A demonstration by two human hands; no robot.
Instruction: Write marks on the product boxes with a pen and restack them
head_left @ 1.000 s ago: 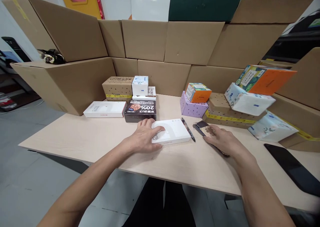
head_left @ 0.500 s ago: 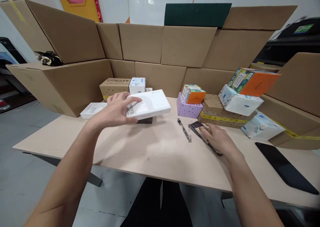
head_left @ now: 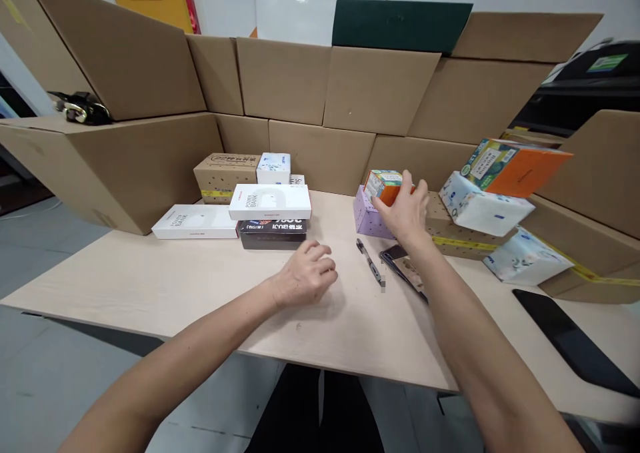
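My right hand [head_left: 407, 210] reaches to a small orange box [head_left: 384, 181], thumb across its front and fingers around its right side. That box rests on a lilac spotted box [head_left: 367, 214]. My left hand [head_left: 307, 274] hovers low over the table with loosely bent fingers, holding nothing. Just behind it, a white power bank box [head_left: 270, 201] lies on a black box [head_left: 273, 235]. Another white power bank box [head_left: 193, 223] lies to their left. A pen [head_left: 369, 261] and a dark wallet-like item [head_left: 404, 266], partly hidden by my right forearm, lie between my arms.
Cardboard walls [head_left: 295, 86] enclose the table [head_left: 200, 286] at the back and sides. At right, an orange box [head_left: 530, 170] tops a white tissue pack [head_left: 485, 203]; another pack [head_left: 527, 256] and a black tablet-like slab [head_left: 570, 336] lie nearby. A brown box [head_left: 227, 173] stands back left.
My left hand has set the white power bank box on the black box, let go and moved toward me. My right hand has left the wallet-like item and moved up to the small orange box.
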